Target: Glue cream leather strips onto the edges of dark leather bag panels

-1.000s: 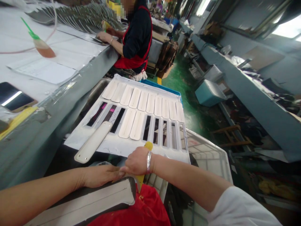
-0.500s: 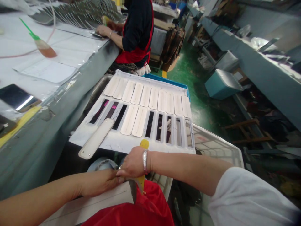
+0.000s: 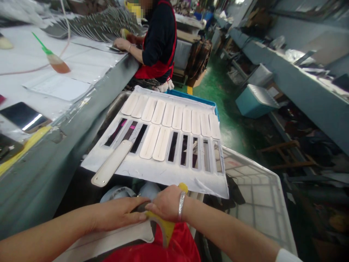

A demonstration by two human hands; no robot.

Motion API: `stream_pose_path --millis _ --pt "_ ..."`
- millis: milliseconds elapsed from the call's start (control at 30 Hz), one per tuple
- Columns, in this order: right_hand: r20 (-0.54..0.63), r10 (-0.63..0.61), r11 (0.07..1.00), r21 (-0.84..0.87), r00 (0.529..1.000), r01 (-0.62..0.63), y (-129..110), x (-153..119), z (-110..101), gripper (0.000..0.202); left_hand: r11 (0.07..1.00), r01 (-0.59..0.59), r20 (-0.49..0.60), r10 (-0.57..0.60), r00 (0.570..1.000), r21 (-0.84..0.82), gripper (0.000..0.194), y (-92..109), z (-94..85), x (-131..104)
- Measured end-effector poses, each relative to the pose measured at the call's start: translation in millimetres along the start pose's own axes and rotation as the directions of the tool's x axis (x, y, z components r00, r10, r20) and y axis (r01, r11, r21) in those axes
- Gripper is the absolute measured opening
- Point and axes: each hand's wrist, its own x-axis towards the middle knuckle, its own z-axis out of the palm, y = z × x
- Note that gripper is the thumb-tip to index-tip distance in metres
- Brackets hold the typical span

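Long grey workbench [image 3: 49, 160] along the left; a co-worker [image 3: 159, 40] in a red apron stands at its far edge. White die-cut sheet [image 3: 163, 171] lies ahead, a loose white strip [image 3: 111, 163] on its near left corner. White panel [image 3: 109, 240] on the lap — left hand [image 3: 120, 214] pressed flat on its right end, fingers extended. Right hand [image 3: 166, 205] closed around yellow-handled scissors [image 3: 163, 225], touching the left fingertips at the panel's edge.
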Motion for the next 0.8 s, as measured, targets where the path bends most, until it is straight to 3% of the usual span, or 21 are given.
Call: stream_pose_path --millis 167,367,500,700,800 --pt "-0.093 0.143 0.988 0.071 0.985 -0.136 19.2 -18.6 14.2 0.058 0.996 0.022 0.091 -0.013 0.996 -0.090 0.056 -7.5 -13.9 -1.7" --pt "-0.158 0.404 0.857 0.411 0.901 -0.312 32.0 -24.5 38.9 0.057 0.991 -0.013 0.051 0.020 0.999 -0.135 0.046 -12.5 -14.2 8.3" --pt "-0.115 0.516 0.692 0.639 0.849 -0.334 32.6 -25.3 59.0 0.057 0.994 -0.008 0.005 0.008 1.000 -0.105 0.041 -11.4 -9.9 10.4" --pt "-0.061 0.528 0.625 0.704 0.847 -0.339 27.3 -40.0 78.6 0.057 0.998 -0.006 -0.080 0.011 0.997 0.061 0.035 -0.6 -2.4 14.3" --pt "-0.054 0.596 0.508 0.798 0.801 -0.325 24.4 -45.5 81.6 0.057 0.983 0.074 -0.185 -0.043 0.982 0.166 0.034 8.5 13.5 15.5"
